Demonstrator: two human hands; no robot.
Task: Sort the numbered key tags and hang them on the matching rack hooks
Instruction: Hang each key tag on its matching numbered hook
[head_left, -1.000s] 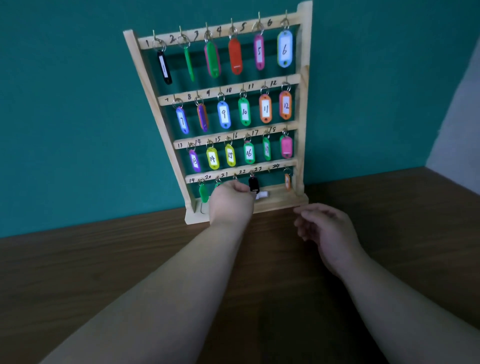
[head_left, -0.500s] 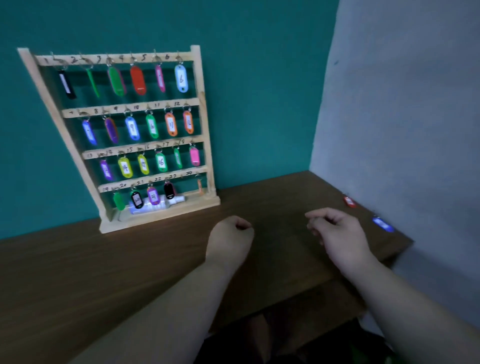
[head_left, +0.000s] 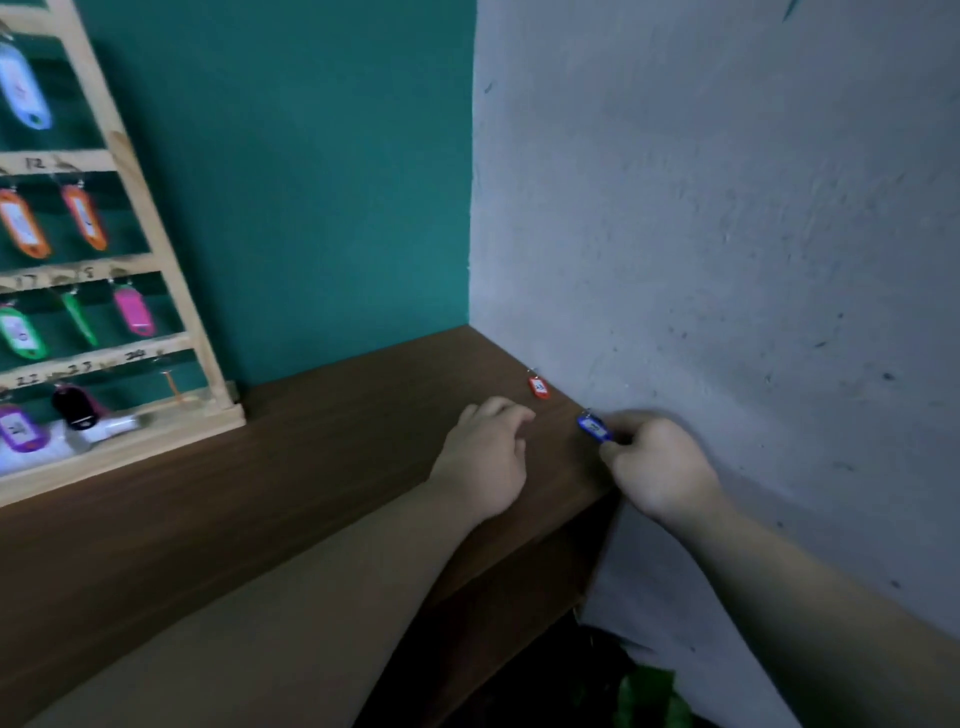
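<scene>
We log right grip (head_left: 660, 467) pinching blue key tag (head_left: 594, 428) by near end, at surface (head_left: 311, 467) edge against grey wall (head_left: 727, 234). Can't tell if lifted. Left grip (head_left: 483, 457) at its 9 o'clock, loose, holding nothing. Red key tag (head_left: 538, 387) at 11 o'clock from blue. Rack (head_left: 156, 291) far 9 o'clock. We judge tag light, stiff, slick plastic: hold body, keep ring (head_left: 587, 414) free for hook. Number unreadable.
</scene>
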